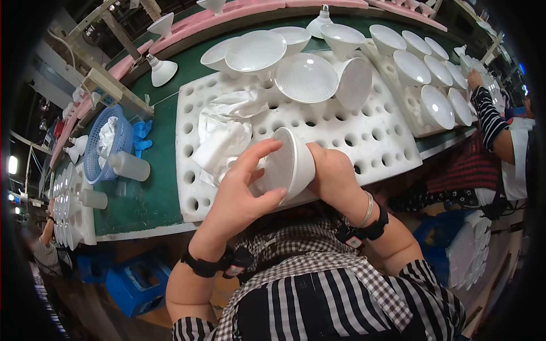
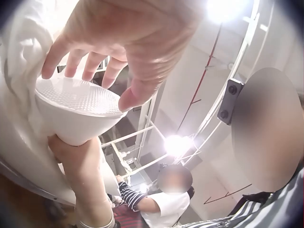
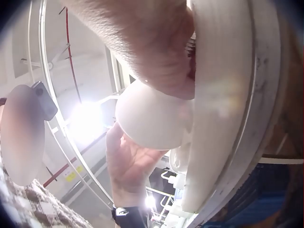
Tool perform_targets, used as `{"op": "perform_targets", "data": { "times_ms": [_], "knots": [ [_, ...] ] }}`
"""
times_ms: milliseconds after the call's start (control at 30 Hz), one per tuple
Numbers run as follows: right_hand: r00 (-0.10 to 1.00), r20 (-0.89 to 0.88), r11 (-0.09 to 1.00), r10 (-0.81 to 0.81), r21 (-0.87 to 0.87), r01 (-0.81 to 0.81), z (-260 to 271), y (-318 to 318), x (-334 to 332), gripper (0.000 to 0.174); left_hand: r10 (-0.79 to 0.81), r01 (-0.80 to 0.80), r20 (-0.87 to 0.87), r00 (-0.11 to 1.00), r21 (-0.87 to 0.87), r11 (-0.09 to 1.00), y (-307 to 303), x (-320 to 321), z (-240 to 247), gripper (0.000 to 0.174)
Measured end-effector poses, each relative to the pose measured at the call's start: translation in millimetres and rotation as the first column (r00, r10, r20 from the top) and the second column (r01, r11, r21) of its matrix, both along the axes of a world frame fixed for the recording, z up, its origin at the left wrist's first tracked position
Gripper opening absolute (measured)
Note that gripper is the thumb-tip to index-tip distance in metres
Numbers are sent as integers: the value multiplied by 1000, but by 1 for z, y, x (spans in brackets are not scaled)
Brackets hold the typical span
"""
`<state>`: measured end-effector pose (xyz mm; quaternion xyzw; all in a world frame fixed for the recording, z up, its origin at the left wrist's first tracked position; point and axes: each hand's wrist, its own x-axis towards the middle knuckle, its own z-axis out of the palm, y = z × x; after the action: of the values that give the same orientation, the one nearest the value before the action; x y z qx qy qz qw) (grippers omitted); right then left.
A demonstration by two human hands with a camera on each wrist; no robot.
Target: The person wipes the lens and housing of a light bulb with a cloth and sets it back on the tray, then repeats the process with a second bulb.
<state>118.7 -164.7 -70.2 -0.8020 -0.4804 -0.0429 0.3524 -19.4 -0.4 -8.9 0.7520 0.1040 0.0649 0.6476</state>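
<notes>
A white reflector lamp bulb [image 1: 299,165] with a dimpled clear lens [image 2: 80,96] is tilted, its lens facing left toward my left hand. My left hand [image 1: 239,196] spans the lens, fingers bent over one side and thumb at the opposite rim. From behind, my right hand [image 1: 336,175] grips the bulb's narrow base, which is hidden inside the hand. The white housing [image 3: 152,118] shows between both hands in the right wrist view. Beneath them lies a white foam tray [image 1: 341,128] with round holes, and a crumpled white cloth [image 1: 227,122] rests on it beside my left hand.
Several similar bulbs [image 1: 306,78] stand lens-up at the tray's back, more in a second tray [image 1: 392,94] at right. On the green table [image 1: 131,204] are a blue basket [image 1: 123,142], a white bottle [image 1: 132,166] and a single bulb [image 1: 162,71]. Another person's striped sleeve [image 1: 490,116] reaches in at right.
</notes>
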Motion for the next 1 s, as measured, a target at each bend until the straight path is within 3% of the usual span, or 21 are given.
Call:
{"op": "perform_targets", "data": {
  "times_ms": [100, 233, 467, 533, 767, 833, 1000],
  "knots": [
    [1000, 12, 1000, -2, -13, 2, -2, 0, 0, 31, 49, -48, -46, 998, 21, 999, -9, 2, 10, 74],
    [1000, 19, 999, 16, 38, -16, -1, -1, -3, 31, 75, -72, -59, 995, 61, 996, -10, 10, 14, 71],
    [999, 35, 999, -34, 14, 33, -4, 1, -4, 33, 66, -71, -129, 989, -33, 997, -1, 29, 11, 68],
    [999, 29, 999, -26, 31, 26, -3, 0, -4, 33, 42, -41, 29, 999, -15, 999, -2, 20, 0, 66],
    [1000, 28, 1000, -7, 18, 6, -2, 0, -2, 32, 37, -38, 62, 997, 10, 999, -7, 8, -2, 67],
    [1000, 26, 1000, -8, 15, 7, -3, 2, -3, 32, 90, -89, -2, 996, -129, 988, -6, 20, -1, 65],
    [999, 18, 999, -37, 18, 36, -5, 1, -3, 31, 59, -74, -74, 995, -213, 974, -4, 45, 13, 72]
  ]
}}
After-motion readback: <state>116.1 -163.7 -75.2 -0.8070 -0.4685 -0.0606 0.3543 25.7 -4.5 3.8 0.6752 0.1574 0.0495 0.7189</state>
